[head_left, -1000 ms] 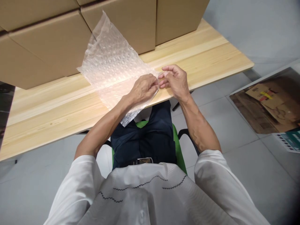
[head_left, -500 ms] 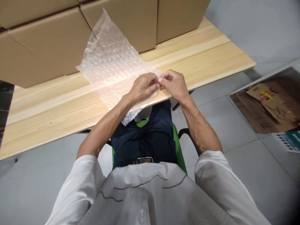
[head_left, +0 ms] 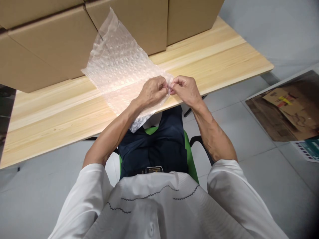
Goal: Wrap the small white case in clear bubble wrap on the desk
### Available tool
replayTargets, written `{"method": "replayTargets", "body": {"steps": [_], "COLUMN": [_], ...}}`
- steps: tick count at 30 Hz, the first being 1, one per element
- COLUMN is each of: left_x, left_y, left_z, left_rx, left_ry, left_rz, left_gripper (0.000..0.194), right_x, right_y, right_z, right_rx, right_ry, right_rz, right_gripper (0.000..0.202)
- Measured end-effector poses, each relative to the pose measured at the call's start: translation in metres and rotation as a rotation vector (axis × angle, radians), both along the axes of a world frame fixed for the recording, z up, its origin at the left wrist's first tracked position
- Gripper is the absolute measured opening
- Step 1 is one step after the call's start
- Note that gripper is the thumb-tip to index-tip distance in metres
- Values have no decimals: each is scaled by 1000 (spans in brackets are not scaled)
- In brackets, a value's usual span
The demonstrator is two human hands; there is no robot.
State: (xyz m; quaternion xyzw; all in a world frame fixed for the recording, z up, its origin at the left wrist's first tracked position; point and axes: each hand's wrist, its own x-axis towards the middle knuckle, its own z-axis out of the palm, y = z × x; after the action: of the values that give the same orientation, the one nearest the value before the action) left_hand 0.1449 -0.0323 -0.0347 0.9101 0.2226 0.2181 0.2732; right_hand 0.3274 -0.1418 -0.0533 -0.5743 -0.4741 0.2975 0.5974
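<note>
A clear sheet of bubble wrap [head_left: 122, 63] lies slantwise over the wooden table [head_left: 50, 116]. Its far corner leans up against the cardboard boxes, and its near corner hangs over the front edge above my lap. My left hand [head_left: 153, 90] pinches the sheet near its right corner, fingers curled together. Right beside it, my right hand [head_left: 185, 89] pinches the tip of that same corner between thumb and forefinger. The fingertips of both hands are very close together, and the bit of film between them is small and partly hidden.
Large cardboard boxes [head_left: 52, 46] stand along the back of the table. I sit on a green chair [head_left: 191, 162] with black armrests. Flattened cardboard [head_left: 294, 109] lies at the right on the floor side, with a green and white printed item [head_left: 309, 149] near it.
My right hand has shifted very slightly to the right, and a little more of the film's corner shows between my hands. The grips look the same.
</note>
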Motion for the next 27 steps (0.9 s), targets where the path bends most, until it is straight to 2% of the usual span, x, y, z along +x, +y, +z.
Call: {"method": "replayTargets", "body": {"steps": [7,12,22,27], "left_x": [-1,-1,-1,-2], "left_y": [-3,3,3,1], "left_z": [5,2,-2,-2], "left_rx": [-51,-80,-87,-106], "left_ry": [-35,-32,-23,-52], "left_rz": [-22,-59,-14,3], "left_gripper": [18,19,16,15], "right_x": [3,4,-1,1], "right_y": [3,5,1,0], "right_z": [-6,-7,-1,1], "right_rx": [-20,-14,-41,-54], "right_ry": [-28,-25,-29,-3], "right_rz": [21,47,65,94], "right_gripper": [28,30,45,42]}}
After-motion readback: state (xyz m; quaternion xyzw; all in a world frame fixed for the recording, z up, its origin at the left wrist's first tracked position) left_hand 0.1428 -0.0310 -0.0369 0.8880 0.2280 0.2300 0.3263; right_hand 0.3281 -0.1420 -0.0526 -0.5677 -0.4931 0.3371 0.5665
